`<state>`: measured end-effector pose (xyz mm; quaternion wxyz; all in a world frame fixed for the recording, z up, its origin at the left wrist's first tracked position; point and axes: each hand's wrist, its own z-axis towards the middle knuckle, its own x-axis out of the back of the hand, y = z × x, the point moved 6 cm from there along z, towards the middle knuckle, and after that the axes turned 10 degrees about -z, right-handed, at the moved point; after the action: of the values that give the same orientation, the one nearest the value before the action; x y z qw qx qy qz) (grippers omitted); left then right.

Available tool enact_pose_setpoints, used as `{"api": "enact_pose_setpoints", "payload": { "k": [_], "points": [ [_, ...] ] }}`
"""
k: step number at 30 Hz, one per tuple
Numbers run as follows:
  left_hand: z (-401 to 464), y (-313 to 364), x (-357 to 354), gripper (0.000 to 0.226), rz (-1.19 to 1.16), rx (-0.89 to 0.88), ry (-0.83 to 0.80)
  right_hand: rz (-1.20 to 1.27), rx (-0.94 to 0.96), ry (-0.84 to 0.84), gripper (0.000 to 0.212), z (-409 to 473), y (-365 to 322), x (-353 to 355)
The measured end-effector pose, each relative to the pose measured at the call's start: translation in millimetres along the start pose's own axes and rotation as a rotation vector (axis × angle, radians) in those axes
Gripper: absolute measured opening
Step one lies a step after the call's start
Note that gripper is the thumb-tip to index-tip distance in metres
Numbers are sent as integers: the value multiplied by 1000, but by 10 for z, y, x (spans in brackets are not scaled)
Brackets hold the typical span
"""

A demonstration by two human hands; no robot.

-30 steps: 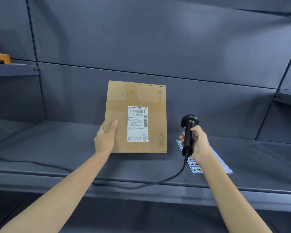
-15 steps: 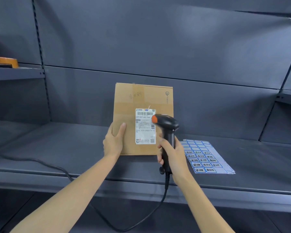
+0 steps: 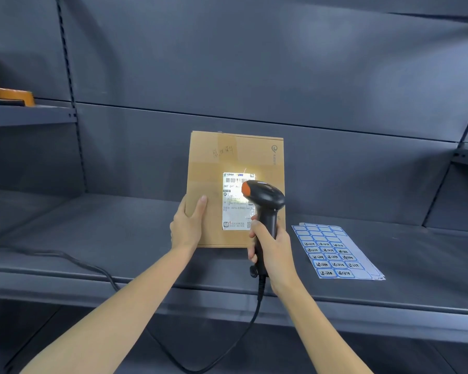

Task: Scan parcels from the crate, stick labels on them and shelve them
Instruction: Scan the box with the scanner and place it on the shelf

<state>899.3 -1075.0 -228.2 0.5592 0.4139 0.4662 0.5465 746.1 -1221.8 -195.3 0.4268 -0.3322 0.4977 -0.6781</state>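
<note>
A flat brown cardboard parcel (image 3: 214,168) stands upright over the grey shelf (image 3: 106,233). My left hand (image 3: 187,222) grips its lower left edge, thumb on the front. A white shipping label (image 3: 234,211) on its face is lit by a bright glow. My right hand (image 3: 270,255) grips the handle of a black barcode scanner (image 3: 265,198) with an orange tip, which points at the label from close range. A sheet of blue-bordered sticker labels (image 3: 335,252) lies flat on the shelf to the right of the scanner.
The scanner's black cable (image 3: 73,259) runs across the shelf's left part and loops down below the front edge. An orange-brown object (image 3: 11,95) sits on a higher shelf at far left. Dark shelf back panels stand behind.
My right hand has swung the scanner left from beside the sticker sheet to in front of the parcel's label, and the label now glows under the scanner's light. The view has shifted slightly.
</note>
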Motion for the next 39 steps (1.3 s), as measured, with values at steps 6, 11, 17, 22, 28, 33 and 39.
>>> {"api": "enact_pose_setpoints", "payload": {
  "k": [6, 11, 17, 22, 28, 33, 39],
  "points": [
    [-13, 8, 16, 85, 12, 16, -2, 35, 1, -1, 8, 7, 10, 23],
    [44, 62, 34, 72, 66, 15, -24, 5, 31, 56, 16, 42, -61, 194],
    [174, 101, 190, 61, 220, 144, 10, -107, -198, 110, 12, 316, 45, 772],
    [231, 99, 339, 64, 350, 261, -6, -591, -233, 8, 27, 570, 294, 1094],
    [267, 147, 356, 57, 506, 248, -107, -866, -256, 32, 37, 735, 672, 1088],
    [275, 111, 329, 47, 610, 259, -134, -1054, -261, 96, 51, 807, 836, 1029],
    [295, 88, 379, 53, 658, 260, -143, -1163, -258, 68, 68, 849, 907, 964]
  ]
}}
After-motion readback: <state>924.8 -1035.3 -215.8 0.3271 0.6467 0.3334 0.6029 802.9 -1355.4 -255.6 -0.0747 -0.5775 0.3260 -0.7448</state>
